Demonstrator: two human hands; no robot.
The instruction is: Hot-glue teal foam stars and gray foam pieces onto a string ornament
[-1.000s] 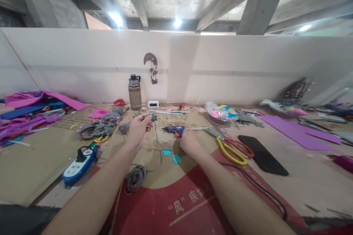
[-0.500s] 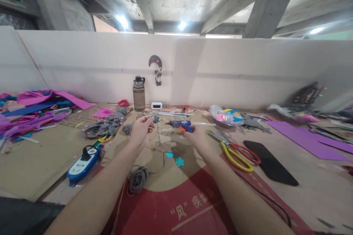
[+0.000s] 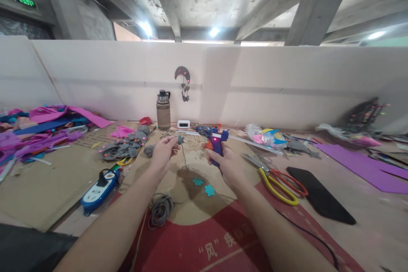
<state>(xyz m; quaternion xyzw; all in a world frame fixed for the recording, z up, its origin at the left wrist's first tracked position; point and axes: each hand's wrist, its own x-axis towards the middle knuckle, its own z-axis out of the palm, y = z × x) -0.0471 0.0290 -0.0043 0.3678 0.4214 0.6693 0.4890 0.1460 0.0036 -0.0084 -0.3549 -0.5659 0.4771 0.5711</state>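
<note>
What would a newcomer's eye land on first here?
The blue glue gun held up in the right hand at centre, facing the left hand, which pinches a small dark piece on a grey cord. Next, the yellow-and-red scissors to the right and the pink-purple scrap pile far left.

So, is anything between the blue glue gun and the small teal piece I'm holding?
Nothing visible: only open air separates the blue plastic glue gun in the right hand from the small teal piece pinched in the left hand.
</note>
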